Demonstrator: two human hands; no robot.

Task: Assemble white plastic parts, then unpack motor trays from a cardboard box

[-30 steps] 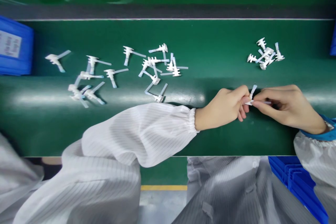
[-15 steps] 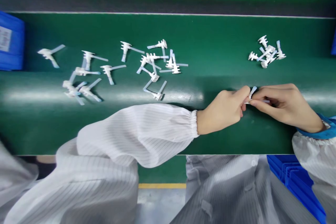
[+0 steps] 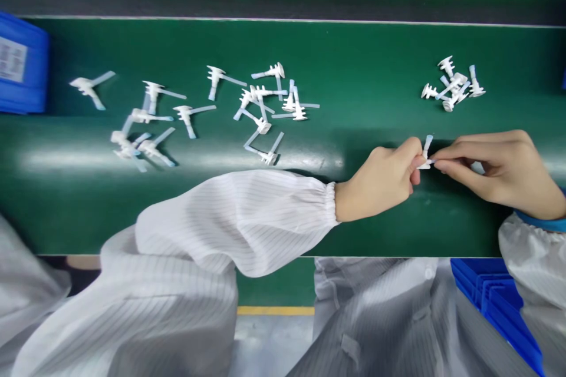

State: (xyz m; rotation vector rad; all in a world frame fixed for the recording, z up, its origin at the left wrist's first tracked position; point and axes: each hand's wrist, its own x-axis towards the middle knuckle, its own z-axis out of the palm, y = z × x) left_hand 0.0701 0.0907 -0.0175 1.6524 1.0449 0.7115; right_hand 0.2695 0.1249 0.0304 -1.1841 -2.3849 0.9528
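My left hand [image 3: 382, 175] is closed around a small white plastic fitting [image 3: 425, 165] above the green work surface. A pale-blue-tipped tube stub [image 3: 427, 144] sticks up from the fitting, past my left thumb. To its right, the thumb and index finger of my right hand [image 3: 502, 168] pinch at the thin tube on the fitting's side; most of that tube is hidden by the fingers. Beyond my hands lies a small pile of similar white fittings [image 3: 451, 87] with tube pieces.
Several white fittings with two tubes each [image 3: 214, 76] are spread over the left and middle of the green table [image 3: 367, 70]. A blue bin [image 3: 26, 94] with a label stands at the left edge. Blue trays [image 3: 490, 288] sit below the table's front edge.
My right hand has shifted right, its fingertips now slightly away from my left hand. The fitting between them has turned a little, its tube stub more upright. The view has shifted slightly.
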